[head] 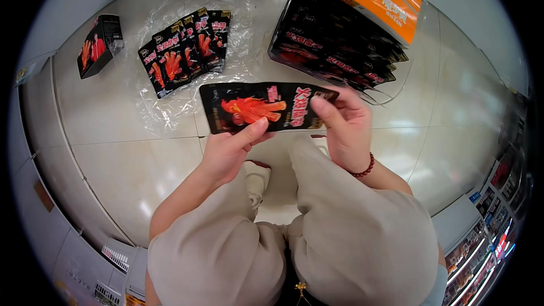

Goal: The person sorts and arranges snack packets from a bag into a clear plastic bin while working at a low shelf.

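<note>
A black snack pouch [263, 106] with a red and orange food picture is held sideways above the floor, in front of my knees. My left hand [233, 148] grips its lower edge, thumb on the printed face. At its right end my right hand [346, 121] pinches the pouch between thumb and fingers. Several similar black pouches [172, 66] lie fanned out on a crumpled clear plastic bag [159, 114] beyond my left hand. Past my right hand, many more black pouches [331, 46] stand packed in rows in a clear plastic wrapping or container, whose exact form I cannot tell.
Orange printed boxes [382, 2] rest at the far side of the packed pouches. A small black printed carton [100, 44] stands at the far left on the tiled floor [123, 170]. Lit store shelves [476, 259] hold goods at the lower right. Light-coloured shoes [257, 178] are below my hands.
</note>
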`<state>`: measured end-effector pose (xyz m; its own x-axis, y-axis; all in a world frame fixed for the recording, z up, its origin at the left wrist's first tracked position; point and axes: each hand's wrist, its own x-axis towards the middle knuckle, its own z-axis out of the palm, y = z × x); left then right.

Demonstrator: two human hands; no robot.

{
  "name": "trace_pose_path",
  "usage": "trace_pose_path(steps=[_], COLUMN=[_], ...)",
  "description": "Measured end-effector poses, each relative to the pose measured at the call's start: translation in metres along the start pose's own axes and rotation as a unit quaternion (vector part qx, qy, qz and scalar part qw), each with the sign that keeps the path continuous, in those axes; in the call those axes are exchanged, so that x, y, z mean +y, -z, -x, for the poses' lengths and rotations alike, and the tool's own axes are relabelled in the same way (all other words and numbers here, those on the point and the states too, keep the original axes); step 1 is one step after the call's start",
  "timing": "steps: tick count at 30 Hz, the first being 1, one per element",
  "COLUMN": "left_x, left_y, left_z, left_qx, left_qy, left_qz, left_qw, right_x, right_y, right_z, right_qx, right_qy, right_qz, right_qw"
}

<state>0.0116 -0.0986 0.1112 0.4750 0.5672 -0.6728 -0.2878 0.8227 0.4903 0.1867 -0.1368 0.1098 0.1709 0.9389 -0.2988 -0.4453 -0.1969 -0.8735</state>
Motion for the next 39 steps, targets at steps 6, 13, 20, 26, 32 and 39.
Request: trace_pose_path(steps=[6,13,20,26,32,39], left_x=[0.008,0.011,0.033,0.028,0.025,0.033], left_y=[0.021,0.135,0.175,0.159,0.139,0.153], left_z=[-0.029,-0.093,-0.101,-0.097,-0.097,-0.108], left_qx=[-0.034,0.236,0.406,0.430,0.439,0.408], left_qy=[-0.114,-0.376,-0.365,-0.324,-0.290,-0.346], left_qz=[-0.088,-0.398,-0.626,-0.647,-0.676,-0.587], left_qw=[0.989,0.803,0.557,0.540,0.516,0.608], right_x=[-0.031,-0.034,-0.012,0.001,-0.014,-0.020], right_y=[0.016,0.028,0.024,0.029,0.026,0.022], right_z=[-0.022,-0.047,-0.063,-0.061,-0.054,-0.041], right_qx=[0.071,-0.042,-0.073,-0.089,-0.072,-0.058], right_qy=[0.396,0.456,0.396,0.323,0.326,0.364], right_qz=[0.364,0.617,0.616,0.658,0.650,0.609], right_qw=[0.840,0.640,0.677,0.674,0.683,0.702])
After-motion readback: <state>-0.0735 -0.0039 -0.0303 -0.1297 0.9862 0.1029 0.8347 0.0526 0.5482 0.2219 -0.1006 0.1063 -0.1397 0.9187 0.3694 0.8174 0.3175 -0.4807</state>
